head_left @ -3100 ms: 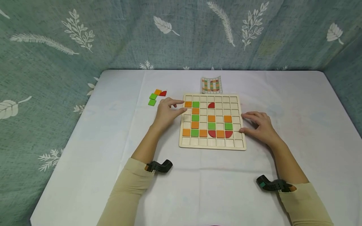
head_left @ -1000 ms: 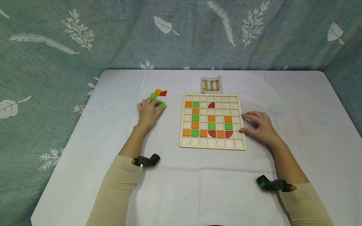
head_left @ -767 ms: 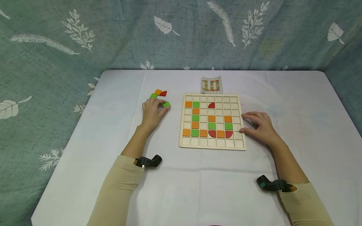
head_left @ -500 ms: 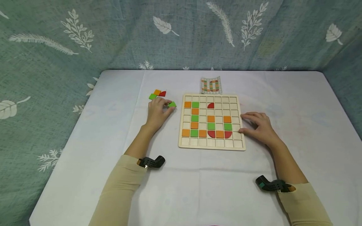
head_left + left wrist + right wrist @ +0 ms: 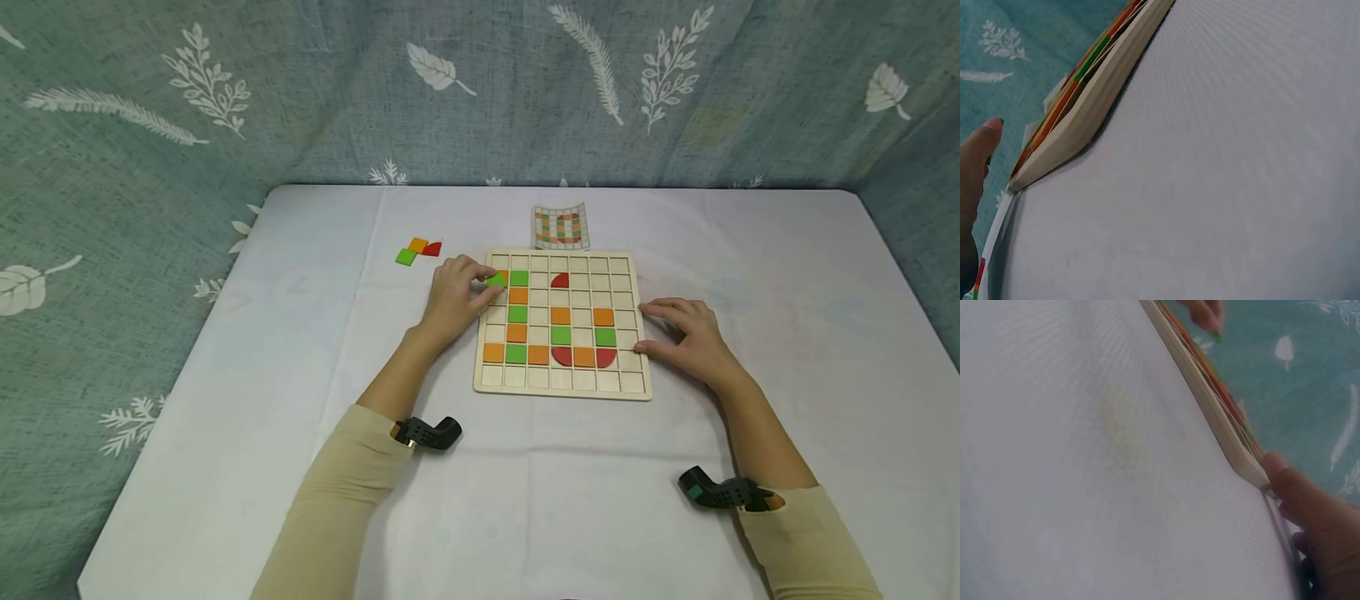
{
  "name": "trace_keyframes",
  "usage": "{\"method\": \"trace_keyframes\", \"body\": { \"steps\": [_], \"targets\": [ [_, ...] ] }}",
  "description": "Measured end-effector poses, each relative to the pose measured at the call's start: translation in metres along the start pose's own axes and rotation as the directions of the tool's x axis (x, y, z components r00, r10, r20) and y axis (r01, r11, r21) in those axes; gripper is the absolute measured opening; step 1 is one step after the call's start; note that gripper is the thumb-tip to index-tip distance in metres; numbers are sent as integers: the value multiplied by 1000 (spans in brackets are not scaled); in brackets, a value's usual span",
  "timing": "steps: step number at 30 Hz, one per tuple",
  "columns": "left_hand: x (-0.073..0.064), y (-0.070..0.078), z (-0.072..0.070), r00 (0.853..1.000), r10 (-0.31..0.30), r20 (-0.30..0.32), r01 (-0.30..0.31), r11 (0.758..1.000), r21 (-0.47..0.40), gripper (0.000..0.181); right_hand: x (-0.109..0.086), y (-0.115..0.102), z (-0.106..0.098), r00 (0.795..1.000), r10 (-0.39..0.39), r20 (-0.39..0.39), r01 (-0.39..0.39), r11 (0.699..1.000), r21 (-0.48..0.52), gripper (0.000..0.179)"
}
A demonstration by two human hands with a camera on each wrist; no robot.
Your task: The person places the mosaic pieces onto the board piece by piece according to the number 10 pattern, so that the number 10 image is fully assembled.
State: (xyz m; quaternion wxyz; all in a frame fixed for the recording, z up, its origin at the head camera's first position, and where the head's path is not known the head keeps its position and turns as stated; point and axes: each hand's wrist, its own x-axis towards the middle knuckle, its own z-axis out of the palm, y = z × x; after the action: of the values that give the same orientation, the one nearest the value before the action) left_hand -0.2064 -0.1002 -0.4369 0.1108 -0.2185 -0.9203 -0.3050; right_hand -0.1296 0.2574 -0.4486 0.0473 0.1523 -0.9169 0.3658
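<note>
My left hand [image 5: 452, 300] pinches a green square tile [image 5: 496, 279] between thumb and fingers, over the upper left of a wooden grid board [image 5: 558, 381]. The tile partly covers an orange tile set in the board. In the right wrist view, a sliver of the green tile [image 5: 1217, 337] shows at the left fingertips, raised above the board. My right hand [image 5: 690, 337] rests against the board's right edge, thumb and index finger apart. The right thumb [image 5: 1277, 467] touches the board's rim in the right wrist view. Orange, green and red pieces sit in several cells.
Loose pieces lie left of the board: a green square [image 5: 406, 257], an orange square [image 5: 418, 245] and a red quarter-circle [image 5: 432, 249]. Behind the board lies a printed pattern card [image 5: 561, 227]. A patterned curtain [image 5: 480, 92] hangs behind the white-covered table [image 5: 585, 500].
My left hand has gone from the board to the loose pieces, picked up a green square tile and carried it right, over the board. The right hand stays at the board's edge.
</note>
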Motion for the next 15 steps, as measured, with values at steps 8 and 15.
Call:
{"method": "trace_keyframes", "body": {
  "steps": [8,15],
  "targets": [
    [15,22,9,998,30,58,-26,998,-63,35,-1,-1,0,1000,-10,-2,10,1000,6,57],
    [25,41,19,990,90,105,-82,994,-79,34,0,1,0,1000,-23,-4,23,1000,4,58]
  ]
}}
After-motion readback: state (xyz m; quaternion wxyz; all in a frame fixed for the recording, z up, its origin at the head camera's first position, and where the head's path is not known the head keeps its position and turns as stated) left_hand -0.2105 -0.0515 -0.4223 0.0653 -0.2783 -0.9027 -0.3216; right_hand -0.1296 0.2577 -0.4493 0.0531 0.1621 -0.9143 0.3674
